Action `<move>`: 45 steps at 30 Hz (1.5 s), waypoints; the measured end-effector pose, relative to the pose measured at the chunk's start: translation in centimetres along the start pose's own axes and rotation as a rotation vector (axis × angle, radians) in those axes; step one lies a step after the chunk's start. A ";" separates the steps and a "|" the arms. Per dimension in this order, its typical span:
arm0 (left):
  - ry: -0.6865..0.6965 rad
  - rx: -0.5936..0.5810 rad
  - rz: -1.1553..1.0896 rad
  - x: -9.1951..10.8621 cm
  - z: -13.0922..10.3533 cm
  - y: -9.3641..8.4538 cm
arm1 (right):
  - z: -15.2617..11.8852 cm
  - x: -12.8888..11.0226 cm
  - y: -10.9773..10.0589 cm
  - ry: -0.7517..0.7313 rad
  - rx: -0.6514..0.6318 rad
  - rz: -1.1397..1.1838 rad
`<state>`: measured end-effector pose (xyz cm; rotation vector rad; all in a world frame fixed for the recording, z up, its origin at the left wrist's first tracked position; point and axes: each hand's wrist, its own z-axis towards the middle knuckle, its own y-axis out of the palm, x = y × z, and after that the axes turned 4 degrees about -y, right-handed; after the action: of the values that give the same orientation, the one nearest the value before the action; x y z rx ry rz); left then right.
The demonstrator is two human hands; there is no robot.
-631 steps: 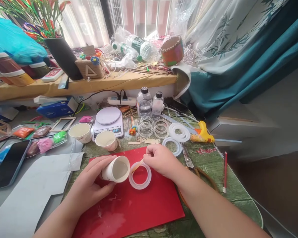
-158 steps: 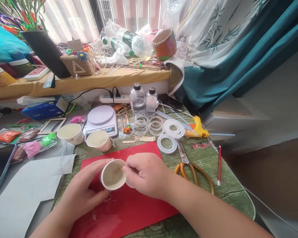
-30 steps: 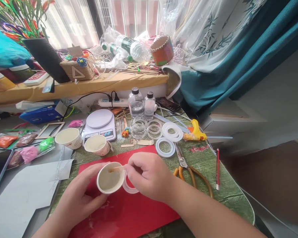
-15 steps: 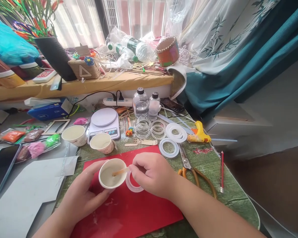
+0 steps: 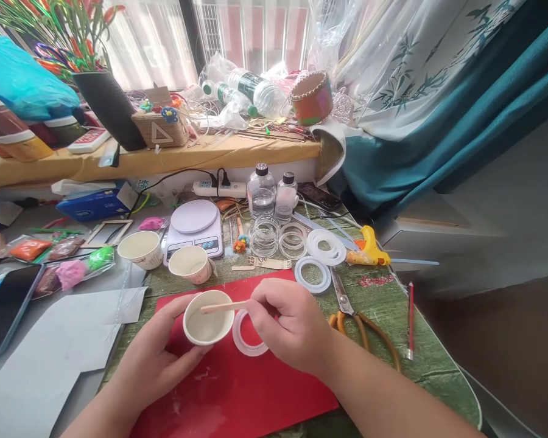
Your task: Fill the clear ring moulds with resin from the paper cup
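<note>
My left hand (image 5: 167, 353) is wrapped round a paper cup (image 5: 209, 336) and holds it over the red sheet (image 5: 242, 395). Between the thumb and fingers of my right hand (image 5: 283, 322) is a thin wooden stick (image 5: 226, 306), its far end over the inside of the cup. What lies in the cup is pale and hard to make out. A translucent ring mould (image 5: 243, 344) lies on the red sheet, partly hidden by my right hand. Two more paper cups, one nearer (image 5: 190, 266) and one farther left (image 5: 140, 250), stand behind.
Behind are a kitchen scale (image 5: 194, 228), two clear bottles (image 5: 261, 191), and several rings (image 5: 311, 275). Scissors (image 5: 344, 301), a yellow glue gun (image 5: 371, 248) and a red pencil (image 5: 410, 322) lie on the right. A phone (image 5: 9, 304) and bags of coloured clay (image 5: 70, 274) are at the left.
The stick has been raised and lies flatter across the cup, with more of its length showing. My right hand has moved slightly right. The whole view has shifted a little.
</note>
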<state>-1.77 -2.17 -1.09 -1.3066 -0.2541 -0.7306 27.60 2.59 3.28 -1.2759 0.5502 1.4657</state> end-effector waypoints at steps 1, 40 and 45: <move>-0.001 0.001 0.000 0.0 0.0 0.0 | 0.0 0.0 0.0 0.014 0.004 0.003; -0.423 0.265 -0.127 2.2 -2.1 -3.8 | 2.2 3.0 -1.0 0.513 0.200 0.629; -0.416 0.114 -0.139 2.4 -3.8 -3.9 | 1.9 3.7 -0.5 0.524 0.112 0.482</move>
<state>-3.23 -6.87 2.29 -1.3323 -0.7177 -0.5456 27.74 5.92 0.68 -1.5074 1.3437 1.4451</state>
